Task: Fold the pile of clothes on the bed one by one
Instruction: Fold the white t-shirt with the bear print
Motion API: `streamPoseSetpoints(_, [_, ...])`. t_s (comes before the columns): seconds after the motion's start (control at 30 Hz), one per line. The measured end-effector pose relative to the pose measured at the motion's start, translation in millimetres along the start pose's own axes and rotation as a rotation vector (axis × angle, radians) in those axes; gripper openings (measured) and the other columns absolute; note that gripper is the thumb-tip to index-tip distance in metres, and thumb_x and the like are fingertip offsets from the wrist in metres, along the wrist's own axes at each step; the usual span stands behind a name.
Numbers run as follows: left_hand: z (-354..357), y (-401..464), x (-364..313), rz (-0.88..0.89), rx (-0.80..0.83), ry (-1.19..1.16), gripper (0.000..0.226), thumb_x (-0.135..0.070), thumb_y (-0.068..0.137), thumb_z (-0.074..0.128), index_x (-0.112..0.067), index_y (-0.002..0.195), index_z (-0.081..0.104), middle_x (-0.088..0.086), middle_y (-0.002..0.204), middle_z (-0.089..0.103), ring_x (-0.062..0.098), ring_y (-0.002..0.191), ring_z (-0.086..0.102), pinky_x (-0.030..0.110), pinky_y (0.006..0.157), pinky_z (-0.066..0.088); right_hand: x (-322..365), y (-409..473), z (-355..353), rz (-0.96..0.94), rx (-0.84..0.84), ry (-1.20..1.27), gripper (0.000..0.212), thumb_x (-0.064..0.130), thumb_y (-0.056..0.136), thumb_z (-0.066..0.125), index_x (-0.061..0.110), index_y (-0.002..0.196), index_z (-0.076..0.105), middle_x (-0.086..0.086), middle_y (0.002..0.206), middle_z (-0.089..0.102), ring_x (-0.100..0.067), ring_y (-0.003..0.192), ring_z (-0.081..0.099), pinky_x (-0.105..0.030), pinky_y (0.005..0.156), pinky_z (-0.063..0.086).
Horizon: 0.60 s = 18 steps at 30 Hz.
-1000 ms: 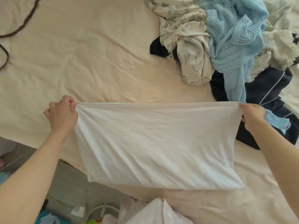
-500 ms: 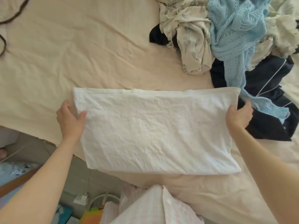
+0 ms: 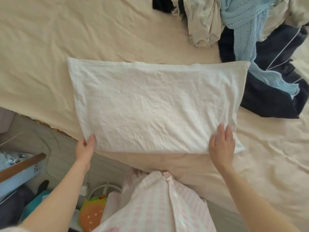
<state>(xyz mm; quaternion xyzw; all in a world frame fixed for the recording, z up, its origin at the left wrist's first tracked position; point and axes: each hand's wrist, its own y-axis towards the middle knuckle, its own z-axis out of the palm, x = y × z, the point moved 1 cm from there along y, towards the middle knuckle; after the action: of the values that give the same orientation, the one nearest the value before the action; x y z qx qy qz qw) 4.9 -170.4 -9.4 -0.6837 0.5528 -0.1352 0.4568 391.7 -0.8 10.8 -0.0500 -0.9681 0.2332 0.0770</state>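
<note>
White cloth [image 3: 157,106] lies flat, folded to rectangle, on bed [image 3: 41,47] near its edge. Left hand [image 3: 84,148] pinches cloth's near left corner, thumb on top, other fingers hidden beneath. Right hand [image 3: 221,144] rests on near right corner, fingers straight, slightly spread, pressing fabric down. Pile of clothes [image 3: 250,30] heaped at far right; blue knit [image 3: 242,19] draped over dark garment [image 3: 275,72], touching cloth's far right corner.

Cream-sheeted bed [image 3: 41,47], grey floor [image 3: 55,158].
</note>
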Motion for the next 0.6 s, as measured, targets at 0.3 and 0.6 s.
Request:
streamPoseSetpoints(0.3, [20.8,-0.3,32.6,-0.392,0.167,-0.808,0.029,-0.032,0.095,0.052,-0.012,0.115,0.045,0.006,0.138,0.046,0.022,0.128,0.044,0.037,0.105,0.038,-51.0,-16.8,19.3,0.008,0.112,-0.039,0.053,0.03,0.101,0.028,0.018,0.151,0.016,-0.013,0.159,0.005,-0.024,0.146,0.005,-0.042,0.118,0.005])
streamPoseSetpoints(0.6, [6.2,-48.0,6.2,-0.091,-0.035,-0.914,0.04,-0.003,0.095,0.037,-0.012,0.133,0.042,0.008,0.131,0.054,0.026,0.11,0.057,0.044,0.093,0.048,3.4,-58.0,23.4,-0.597,0.089,-0.165,0.055,0.033,0.099,0.031,0.019,0.151,0.019,-0.011,0.158,0.01,-0.028,0.146,0.005,-0.044,0.116,-0.002])
